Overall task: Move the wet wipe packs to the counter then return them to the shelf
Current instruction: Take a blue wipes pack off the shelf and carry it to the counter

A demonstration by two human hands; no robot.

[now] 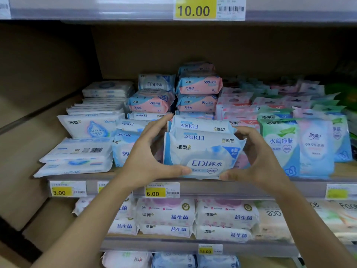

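A white and blue wet wipe pack [202, 153] marked EDI stands upright at the front edge of the middle shelf [231, 187]. My left hand [146, 159] grips its left side, thumb under the bottom edge and fingers over the top. On its right side my right hand [257, 161] grips it the same way. Right behind it stand two more EDI packs [201, 125], printed side upside down.
Pink and blue packs [199, 87] are stacked behind. Flat white packs [77, 159] lie to the left, green and blue packs [280, 140] stand to the right. A lower shelf holds large white packs [166, 215]. Price tags [154, 190] line the shelf edges.
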